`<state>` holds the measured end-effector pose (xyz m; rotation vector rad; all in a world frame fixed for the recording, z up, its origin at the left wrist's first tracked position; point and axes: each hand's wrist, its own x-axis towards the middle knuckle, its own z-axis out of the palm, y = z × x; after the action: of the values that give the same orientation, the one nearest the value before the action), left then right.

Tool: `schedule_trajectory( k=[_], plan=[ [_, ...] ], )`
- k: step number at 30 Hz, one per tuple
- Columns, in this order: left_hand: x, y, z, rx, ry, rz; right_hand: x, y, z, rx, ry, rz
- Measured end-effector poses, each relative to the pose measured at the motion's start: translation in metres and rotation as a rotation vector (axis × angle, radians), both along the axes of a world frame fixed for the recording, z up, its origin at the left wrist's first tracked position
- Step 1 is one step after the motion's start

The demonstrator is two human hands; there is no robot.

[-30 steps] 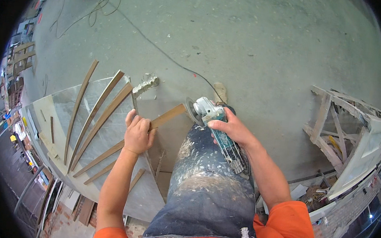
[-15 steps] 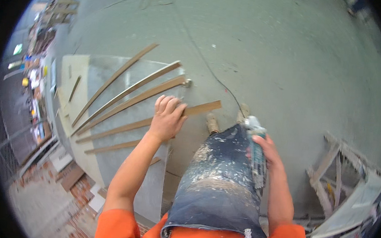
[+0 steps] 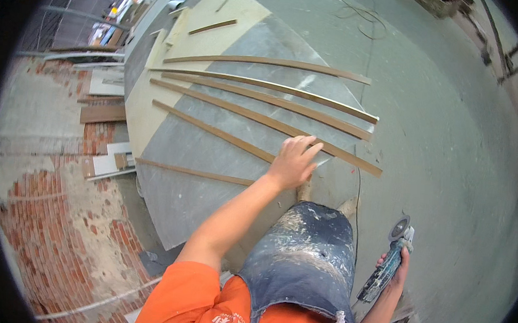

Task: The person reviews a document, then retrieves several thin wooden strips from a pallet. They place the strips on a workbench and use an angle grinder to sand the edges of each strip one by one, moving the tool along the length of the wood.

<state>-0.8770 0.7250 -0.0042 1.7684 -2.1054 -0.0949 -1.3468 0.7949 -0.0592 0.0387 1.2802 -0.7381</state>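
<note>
My right hand [image 3: 403,269] is wrapped round an angle grinder [image 3: 383,269]; its round disc [image 3: 398,227] points away from me, clear of the wood. My left hand [image 3: 294,163] reaches over a long brown wooden strip [image 3: 352,158], fingers partly bent and slightly apart. The fingertips lie at that strip, and whether they press on it I cannot tell. Under the same hand ends another strip [image 3: 213,132]. Several more strips, such as one with a pale edge [image 3: 300,94], fan out across a large grey sheet [image 3: 201,211].
Past the grey sheet's left part lies a cream panel [image 3: 246,6] with a short wood piece [image 3: 213,27]. A cable [image 3: 358,210] runs along the green-grey floor [image 3: 450,175]. Worn brick [image 3: 45,218] and board offcuts [image 3: 102,114] are at the left.
My view has swung, so the strips now lie more crosswise. My left hand stays by the strips. The grinder has moved outward from beside my apron, and its disc now shows.
</note>
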Motion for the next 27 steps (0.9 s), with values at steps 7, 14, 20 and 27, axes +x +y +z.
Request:
schedule_trajectory(
  k=[7,14,20,27],
  plan=[
    [0.134,0.156,-0.033,0.094,-0.069,0.414,-0.006,-0.003,0.019,-0.158,0.000,-0.058],
    [0.248,0.207,-0.065,0.284,-0.113,0.545,0.015,0.002,0.039,-0.291,-0.050,-0.222],
    [0.266,0.028,-0.065,0.157,-0.233,0.302,0.024,0.009,0.047,-0.250,0.017,-0.282],
    [0.241,-0.149,-0.109,0.521,-0.481,0.126,0.026,0.018,0.049,-0.227,0.066,-0.325]
  ],
)
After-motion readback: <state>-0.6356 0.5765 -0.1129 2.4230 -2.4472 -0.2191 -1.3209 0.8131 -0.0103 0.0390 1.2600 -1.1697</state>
